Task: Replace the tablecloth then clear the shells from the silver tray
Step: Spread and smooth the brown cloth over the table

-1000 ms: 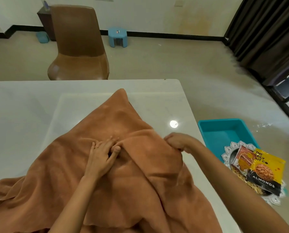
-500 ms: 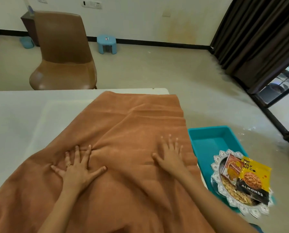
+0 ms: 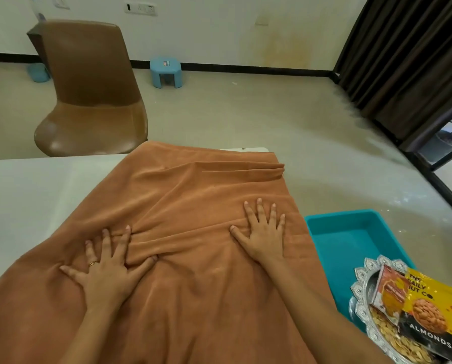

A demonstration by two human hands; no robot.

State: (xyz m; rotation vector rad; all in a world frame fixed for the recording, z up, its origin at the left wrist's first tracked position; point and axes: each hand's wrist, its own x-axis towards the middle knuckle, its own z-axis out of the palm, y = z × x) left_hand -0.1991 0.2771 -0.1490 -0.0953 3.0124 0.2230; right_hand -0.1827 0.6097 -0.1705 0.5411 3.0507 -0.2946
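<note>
Pressing tablecloth (image 3: 193, 190): L hand (image 3: 106, 275), R hand (image 3: 265, 233)

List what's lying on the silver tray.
On the silver tray lie a yellow almonds packet and a smaller orange packet, over a layer of pale shells. The packets cover much of the tray, so whatever lies beneath them cannot be seen.

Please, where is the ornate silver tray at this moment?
Head view, lower right: the ornate silver tray sits over the near end of the teal plastic bin, partly under a yellow almonds packet.
</note>
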